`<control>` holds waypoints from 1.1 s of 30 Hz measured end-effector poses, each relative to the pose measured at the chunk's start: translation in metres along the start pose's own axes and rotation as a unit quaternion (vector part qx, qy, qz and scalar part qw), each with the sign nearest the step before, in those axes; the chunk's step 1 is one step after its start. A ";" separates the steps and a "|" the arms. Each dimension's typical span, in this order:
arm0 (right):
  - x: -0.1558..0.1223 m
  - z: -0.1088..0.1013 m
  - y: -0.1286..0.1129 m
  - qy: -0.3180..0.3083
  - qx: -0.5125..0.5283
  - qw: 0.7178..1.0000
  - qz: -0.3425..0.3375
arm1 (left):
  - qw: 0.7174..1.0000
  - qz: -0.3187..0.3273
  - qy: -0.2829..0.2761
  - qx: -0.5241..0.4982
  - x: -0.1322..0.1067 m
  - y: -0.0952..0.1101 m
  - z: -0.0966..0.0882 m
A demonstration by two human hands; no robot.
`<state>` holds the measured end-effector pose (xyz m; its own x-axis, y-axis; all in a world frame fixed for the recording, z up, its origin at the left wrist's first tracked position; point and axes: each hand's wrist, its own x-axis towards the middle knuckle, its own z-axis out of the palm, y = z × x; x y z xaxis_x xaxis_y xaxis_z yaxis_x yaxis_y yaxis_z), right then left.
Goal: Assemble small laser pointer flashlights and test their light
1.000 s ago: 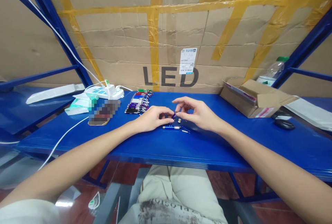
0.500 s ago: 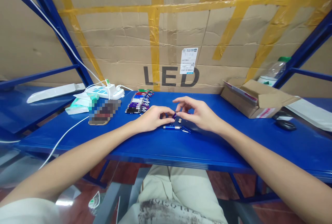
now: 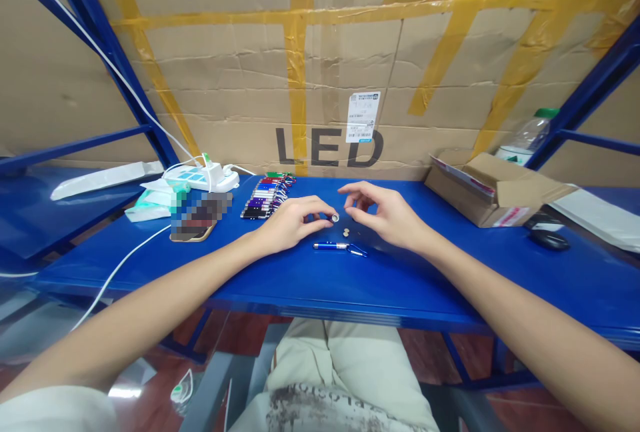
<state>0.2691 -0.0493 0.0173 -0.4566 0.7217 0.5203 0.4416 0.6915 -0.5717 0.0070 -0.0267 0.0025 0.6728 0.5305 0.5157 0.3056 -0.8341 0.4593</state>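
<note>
My left hand [image 3: 295,224] pinches a small flashlight tube [image 3: 335,217] between thumb and fingertips, its round silvery end turned toward me. The rest of the tube is hidden by the fingers. Just right of it hovers my right hand [image 3: 384,215], fingers curved and apart, with nothing visible between them. Below the hands, small round button cells [image 3: 346,233] lie on the blue table [image 3: 280,285]. Closer to me lies a blue keychain flashlight [image 3: 330,246] with a clip at its right end. Beyond my left hand is a row of several keychain flashlights [image 3: 265,197] in mixed colours.
A phone [image 3: 200,217], a white power strip [image 3: 213,177] with cables and a tissue pack [image 3: 153,202] are on the left. To the right are an opened cardboard box [image 3: 505,195], a black mouse [image 3: 550,239] and a plastic bottle [image 3: 527,139]. A big carton [image 3: 225,85] stands behind.
My right hand has drawn slightly away from the piece in my left hand. The tube has turned, so its round end now shows where its purple side was seen before.
</note>
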 end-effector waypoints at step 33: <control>0.000 0.001 0.015 -0.107 -0.178 0.977 0.055 | 0.996 0.084 0.008 0.042 -0.001 0.004 -0.001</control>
<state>0.2748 -0.0389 0.0075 -0.5261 0.7953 0.3012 0.7200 0.6050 -0.3399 0.0067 -0.0302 0.0049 0.7079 0.3845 0.5924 0.2462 -0.9206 0.3032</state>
